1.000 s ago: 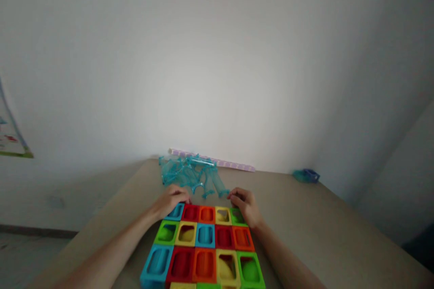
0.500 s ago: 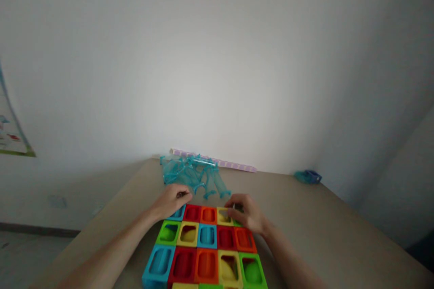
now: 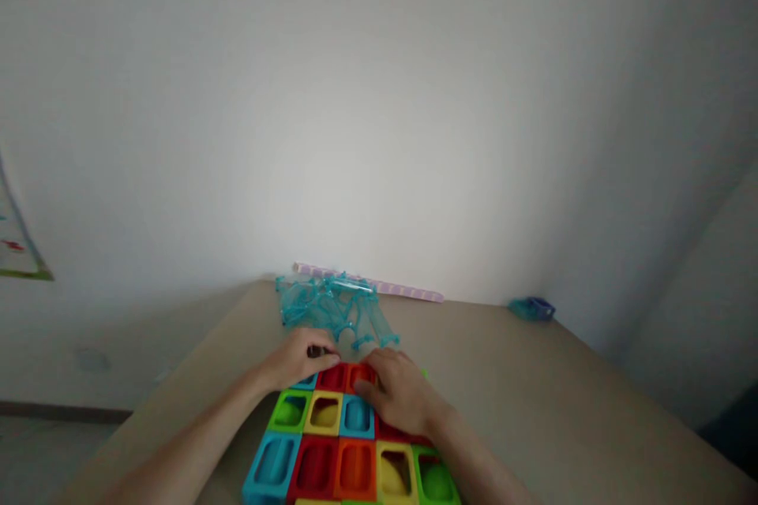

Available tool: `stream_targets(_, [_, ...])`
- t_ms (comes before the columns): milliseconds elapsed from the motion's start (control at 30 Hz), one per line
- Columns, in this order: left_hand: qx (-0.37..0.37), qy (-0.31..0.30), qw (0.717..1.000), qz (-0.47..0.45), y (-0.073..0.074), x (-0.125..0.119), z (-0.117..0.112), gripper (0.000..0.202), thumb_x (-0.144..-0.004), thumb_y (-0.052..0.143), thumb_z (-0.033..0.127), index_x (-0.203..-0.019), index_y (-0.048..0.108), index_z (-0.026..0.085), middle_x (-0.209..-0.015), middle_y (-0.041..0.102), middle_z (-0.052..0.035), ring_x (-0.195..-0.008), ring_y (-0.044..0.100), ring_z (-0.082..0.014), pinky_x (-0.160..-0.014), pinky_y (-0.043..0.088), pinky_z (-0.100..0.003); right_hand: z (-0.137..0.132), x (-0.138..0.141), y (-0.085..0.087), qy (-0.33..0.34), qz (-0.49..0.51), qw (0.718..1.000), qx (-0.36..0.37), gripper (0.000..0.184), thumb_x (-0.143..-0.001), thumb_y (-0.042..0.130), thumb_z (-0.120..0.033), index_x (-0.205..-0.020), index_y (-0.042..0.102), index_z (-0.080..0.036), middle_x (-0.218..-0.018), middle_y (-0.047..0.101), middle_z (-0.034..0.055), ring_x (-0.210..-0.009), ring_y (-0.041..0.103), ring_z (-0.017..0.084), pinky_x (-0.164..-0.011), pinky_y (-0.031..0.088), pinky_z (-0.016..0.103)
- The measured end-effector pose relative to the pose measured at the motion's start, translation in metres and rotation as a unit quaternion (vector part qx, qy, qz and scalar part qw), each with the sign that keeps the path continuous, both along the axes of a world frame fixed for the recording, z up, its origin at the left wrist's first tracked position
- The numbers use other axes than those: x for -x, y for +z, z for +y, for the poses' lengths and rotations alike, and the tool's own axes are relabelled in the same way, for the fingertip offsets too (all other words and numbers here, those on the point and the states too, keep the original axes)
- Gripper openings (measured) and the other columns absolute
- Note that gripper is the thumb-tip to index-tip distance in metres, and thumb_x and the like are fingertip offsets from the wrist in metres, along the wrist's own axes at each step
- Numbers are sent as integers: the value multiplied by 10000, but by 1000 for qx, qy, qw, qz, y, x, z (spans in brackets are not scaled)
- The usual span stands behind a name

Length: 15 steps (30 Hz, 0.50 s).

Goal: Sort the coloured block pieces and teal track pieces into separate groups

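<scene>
Presently, a flat set of coloured blocks (image 3: 332, 458) lies on the near part of a beige table (image 3: 533, 394), directly in front of the person. The blocks sit edge to edge in rows of red, orange, yellow, green and blue, each with a hollow top.

The left hand (image 3: 299, 359) rests at the far left corner of the blocks, above a blue one. Its fingers are curled downward over the far edge. Whether they pinch anything cannot be told.

The right hand (image 3: 396, 398) lies palm down across the far right part of the blocks and covers several of them. Its fingers are loosely extended and point left toward the red and orange blocks. They grip nothing visible.

Just beyond both hands lies a heap of clear blue pieces (image 3: 332, 306). Behind it, a pale striped strip (image 3: 391, 287) runs along the foot of the wall (image 3: 379, 110). A small blue object (image 3: 531, 308) sits well apart at the far right edge of the table. A poster (image 3: 15, 248) hangs at the left.
</scene>
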<state>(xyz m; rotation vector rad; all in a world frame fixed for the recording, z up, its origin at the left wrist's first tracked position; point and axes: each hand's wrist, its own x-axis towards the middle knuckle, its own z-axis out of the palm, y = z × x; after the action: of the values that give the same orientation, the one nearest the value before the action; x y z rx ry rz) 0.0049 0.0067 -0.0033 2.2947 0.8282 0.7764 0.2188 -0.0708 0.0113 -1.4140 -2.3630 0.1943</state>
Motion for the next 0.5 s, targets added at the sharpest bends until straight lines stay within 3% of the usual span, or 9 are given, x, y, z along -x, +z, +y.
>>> stream_targets(100, [-115, 8, 993, 37, 9, -10, -18, 238, -871, 523, 342, -901, 713, 202, -877, 646, -69, -831, 591, -195, -753, 426, -277, 2, -1, -2, 8, 27, 1000, 6, 186, -855, 568, -332, -921, 609, -163, -902, 645, 64, -865, 576, 212, -778, 389, 309])
stream_targets(167, [-119, -19, 992, 38, 13, -17, -29, 258, -906, 462, 334, -1007, 673, 227, -988, 635, -72, -928, 582, -204, -840, 424, -301, 2, -2, -2, 16, 55, 998, 12, 185, -837, 590, -324, -935, 599, -167, -914, 637, 63, -860, 574, 207, -767, 395, 299])
stream_targets(233, [-102, -25, 994, 29, 14, -21, -36, 301, -857, 545, 371, -1110, 606, 221, -1102, 600, -83, -1012, 556, -230, -898, 415, -330, 1, -2, 0, 17, 89, 996, 19, 171, -817, 607, -297, -934, 582, -175, -918, 626, 56, -837, 571, 195, -741, 405, 284])
stream_targets(333, [-69, -15, 997, 25, 12, -21, -35, 385, -769, 652, 413, -1083, 582, 202, -1073, 604, -77, -973, 558, -251, -852, 427, -339, -1, -1, 2, 8, 132, 991, 10, 156, -769, 638, -227, -892, 549, -193, -932, 598, 36, -818, 558, 176, -718, 417, 264])
stream_targets(500, [-44, -8, 999, 26, 13, -20, -30, 301, -764, 653, 412, -977, 617, 201, -915, 626, -42, -864, 566, -236, -750, 419, -307, -5, -3, 4, 24, 148, 989, -9, 138, -765, 619, -170, -886, 560, -200, -995, 567, 45, -839, 557, 171, -743, 437, 270])
